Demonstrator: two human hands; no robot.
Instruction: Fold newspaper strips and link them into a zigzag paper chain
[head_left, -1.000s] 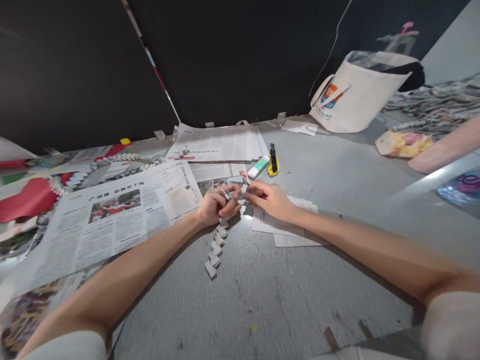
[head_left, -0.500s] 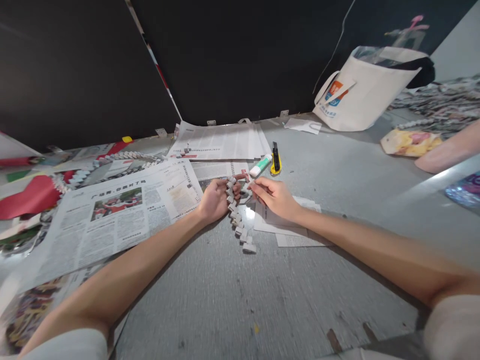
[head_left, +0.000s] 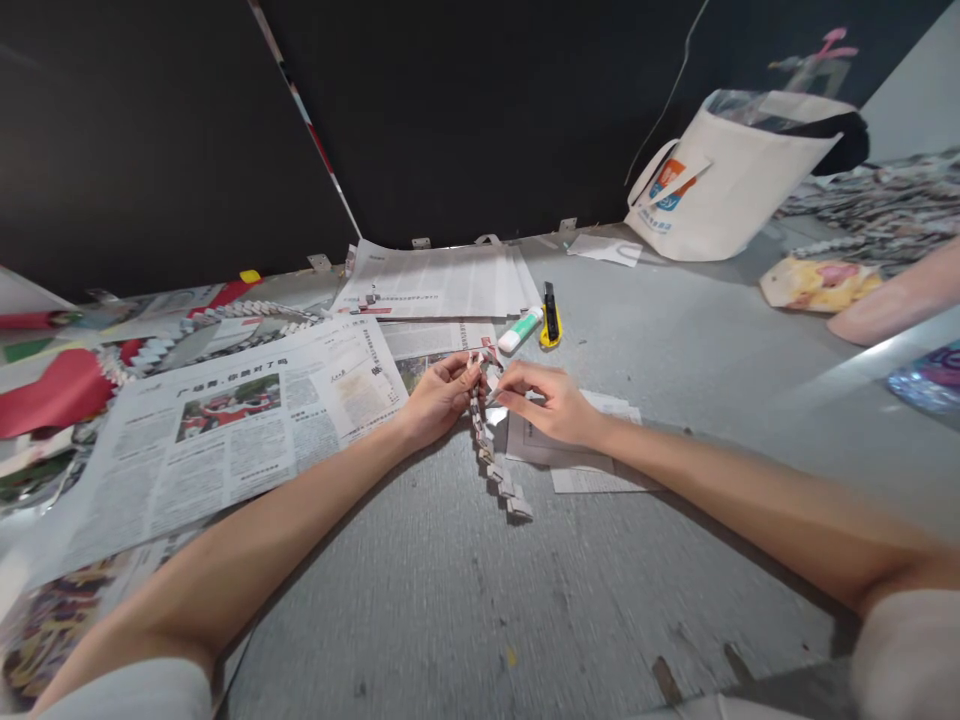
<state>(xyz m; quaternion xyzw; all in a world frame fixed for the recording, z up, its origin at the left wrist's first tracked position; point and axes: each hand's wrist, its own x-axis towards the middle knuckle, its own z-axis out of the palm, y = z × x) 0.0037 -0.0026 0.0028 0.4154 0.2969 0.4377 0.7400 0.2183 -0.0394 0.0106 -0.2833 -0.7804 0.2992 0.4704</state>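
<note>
My left hand [head_left: 442, 398] is closed on the upper end of a zigzag chain of folded newspaper [head_left: 495, 470], which hangs down and trails toward me over the grey surface [head_left: 420, 610]. Close by on the right, my right hand [head_left: 551, 400] pinches a small folded paper piece [head_left: 495, 395] at the same end of the chain. The fingers partly hide where the pieces meet. Just beyond the hands lie a green and white glue stick [head_left: 520, 329] and a yellow and black box cutter [head_left: 550, 315].
Newspaper sheets [head_left: 247, 420] cover the left side, with another paper chain [head_left: 157, 348] and red paper [head_left: 56, 395] behind. A newspaper stack [head_left: 442, 280] lies near the black wall [head_left: 487, 110]. Cut sheets [head_left: 592, 478] sit under my right wrist. A white bag [head_left: 731, 185] stands back right.
The chain has turned in my left hand, and its hanging end has swung right and slightly toward me. My left fingers now pinch its top; my right hand stays close by.
</note>
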